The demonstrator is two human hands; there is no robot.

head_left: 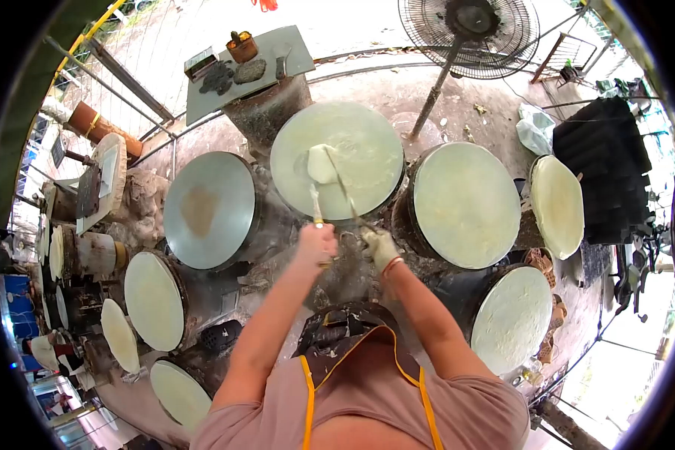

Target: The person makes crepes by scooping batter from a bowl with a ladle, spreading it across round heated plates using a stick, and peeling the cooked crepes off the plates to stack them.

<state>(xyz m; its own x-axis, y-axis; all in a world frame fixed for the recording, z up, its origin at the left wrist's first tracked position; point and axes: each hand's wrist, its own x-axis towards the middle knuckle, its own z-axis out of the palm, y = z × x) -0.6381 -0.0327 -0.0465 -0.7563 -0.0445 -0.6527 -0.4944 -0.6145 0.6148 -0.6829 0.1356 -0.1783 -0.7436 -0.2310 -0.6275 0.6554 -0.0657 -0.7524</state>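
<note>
My left hand [317, 244], bare, is closed round the handle of a tool [315, 201] whose far end meets a pale lump of batter [322, 163]. That lump lies on the large round griddle [367, 135] straight ahead, which is coated with a pale layer. My right hand [379, 247] wears a light glove and is wrapped round the handle of a long thin blade [341, 180]. The blade slants up and left over the griddle to the right side of the lump. Both hands are at the griddle's near edge.
A bare grey griddle [210, 210] stands left, a coated one [466, 205] right. Further coated rounds [154, 300] [511, 319] flank me. Beyond are a small table [296, 52] with tools and a standing fan [469, 30]. Black stacked material [600, 165] is at the far right.
</note>
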